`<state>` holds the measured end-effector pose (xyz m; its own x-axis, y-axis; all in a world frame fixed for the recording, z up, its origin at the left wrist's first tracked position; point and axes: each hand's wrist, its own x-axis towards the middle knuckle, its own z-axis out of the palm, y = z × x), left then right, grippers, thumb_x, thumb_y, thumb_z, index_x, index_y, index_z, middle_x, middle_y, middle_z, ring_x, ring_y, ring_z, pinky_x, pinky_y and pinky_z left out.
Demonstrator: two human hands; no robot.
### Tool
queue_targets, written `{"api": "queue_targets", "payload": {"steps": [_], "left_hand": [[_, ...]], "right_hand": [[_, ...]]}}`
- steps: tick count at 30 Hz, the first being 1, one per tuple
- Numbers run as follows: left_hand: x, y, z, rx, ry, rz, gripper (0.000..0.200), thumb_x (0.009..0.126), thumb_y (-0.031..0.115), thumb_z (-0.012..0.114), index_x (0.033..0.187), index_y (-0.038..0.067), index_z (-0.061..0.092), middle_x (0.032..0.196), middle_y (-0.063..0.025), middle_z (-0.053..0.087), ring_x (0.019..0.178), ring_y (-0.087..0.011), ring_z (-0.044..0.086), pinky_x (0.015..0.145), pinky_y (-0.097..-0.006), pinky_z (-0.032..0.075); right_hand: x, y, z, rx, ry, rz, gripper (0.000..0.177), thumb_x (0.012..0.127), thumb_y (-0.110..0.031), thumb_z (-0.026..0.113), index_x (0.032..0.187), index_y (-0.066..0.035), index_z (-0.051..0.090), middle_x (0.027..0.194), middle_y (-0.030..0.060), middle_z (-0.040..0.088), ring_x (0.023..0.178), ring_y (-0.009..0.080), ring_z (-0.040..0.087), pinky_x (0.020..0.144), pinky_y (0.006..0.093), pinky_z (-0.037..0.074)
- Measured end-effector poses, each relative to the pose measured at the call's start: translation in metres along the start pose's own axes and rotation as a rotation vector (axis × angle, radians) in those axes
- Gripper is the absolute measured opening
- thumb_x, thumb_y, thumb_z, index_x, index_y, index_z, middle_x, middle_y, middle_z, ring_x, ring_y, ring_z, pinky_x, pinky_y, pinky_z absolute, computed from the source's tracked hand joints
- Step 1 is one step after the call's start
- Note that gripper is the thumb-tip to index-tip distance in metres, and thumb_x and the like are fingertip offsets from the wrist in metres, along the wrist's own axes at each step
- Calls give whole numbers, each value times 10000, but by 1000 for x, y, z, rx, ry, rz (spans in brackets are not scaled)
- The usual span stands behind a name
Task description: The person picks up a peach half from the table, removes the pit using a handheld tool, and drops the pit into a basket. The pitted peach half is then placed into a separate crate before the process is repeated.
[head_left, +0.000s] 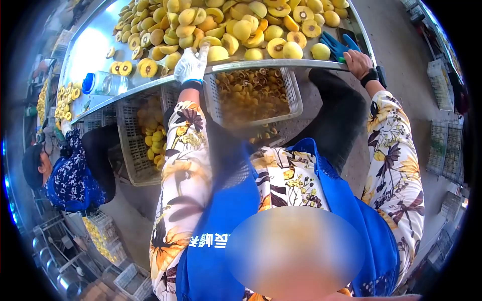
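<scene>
My left hand (191,66), in a white glove, rests at the metal table's near rim (271,63). Its fingers reach apart toward the pile of halved yellow peaches (241,30), and I see nothing held in it. At the table's right corner is my right hand (358,63), bare, with a black band on the wrist. Its fingers curl down by the rim, and a small green bit shows beside them; what it belongs to is hidden. Just beyond that hand lies a blue glove (335,46). Loose peach halves (147,67) sit left of my gloved hand.
A clear jar with a blue lid (89,83) lies on the table at left. Below the rim stand a crate of brownish fruit scraps (297,100) and another crate with yellow fruit (131,165). A co-worker (75,170) sits at the left. More crates (439,83) stand at right.
</scene>
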<state>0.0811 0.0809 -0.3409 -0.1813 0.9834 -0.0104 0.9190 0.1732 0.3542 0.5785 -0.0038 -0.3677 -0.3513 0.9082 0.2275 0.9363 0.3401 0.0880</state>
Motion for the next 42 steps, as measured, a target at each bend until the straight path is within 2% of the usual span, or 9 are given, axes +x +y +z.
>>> {"api": "queue_targets", "payload": {"steps": [6,13,16,20,22,25,30,36,42], "left_hand": [[-18,35,4,72,-63,164,900,647,671,639,1298,94,408,1273,-171,475,1125,-322,501,861,-435,454],[-22,32,15,-75,153,241,616,676,541,681,1160,172,584,1012,-164,588,939,-314,583,776,-408,483],[-16,23,17,-853,210,58,558,690,459,712,1116,113,608,1001,-180,599,916,-317,594,798,-383,480],[-16,16,8,-311,361,117,535,693,380,737,1079,32,610,976,-197,620,875,-304,611,788,-356,478],[-16,6,5,-628,370,86,504,709,356,734,1063,20,610,912,-169,631,838,-274,618,763,-339,488],[-8,-5,-4,-1448,121,-139,508,827,511,541,1031,46,559,847,-105,624,691,-214,611,560,-283,503],[-32,-2,-28,-1862,-196,-257,838,804,753,231,1140,20,460,901,-199,583,675,-320,605,494,-329,508],[-75,-20,-46,-1827,-99,-518,795,833,724,163,1132,64,491,918,-158,602,719,-292,602,545,-358,496],[-88,-48,-36,-1660,-70,-391,845,798,768,188,1102,50,514,870,-144,613,674,-281,608,517,-319,486]], "right_hand": [[0,-12,-13,-12,8,52,197,898,-255,441,813,-95,520,686,100,509,655,261,554,578,380,455],[-2,-11,-16,89,-15,241,313,905,-358,464,760,-83,503,691,129,517,654,286,555,600,392,440],[0,-10,-13,71,23,194,312,898,-362,480,754,-85,500,688,130,515,644,289,552,598,391,439],[3,-12,-16,49,-25,75,306,913,-341,449,770,-76,502,685,126,492,662,310,531,618,415,427],[12,-26,-22,-91,-8,89,191,886,-243,505,870,-58,553,829,136,554,819,310,557,734,397,451],[34,-61,-23,-78,180,-186,216,854,-112,530,1039,-10,570,1068,150,572,1038,306,524,911,393,415],[139,-218,-27,767,220,-127,260,869,-103,485,1116,-69,559,966,151,626,850,300,613,764,364,502],[213,-297,3,662,-368,-236,242,880,-137,477,1095,-85,575,971,178,631,881,334,599,781,404,477],[241,-302,-12,338,-515,-341,162,818,-183,583,802,-21,589,785,145,622,803,336,595,698,413,477]]}}
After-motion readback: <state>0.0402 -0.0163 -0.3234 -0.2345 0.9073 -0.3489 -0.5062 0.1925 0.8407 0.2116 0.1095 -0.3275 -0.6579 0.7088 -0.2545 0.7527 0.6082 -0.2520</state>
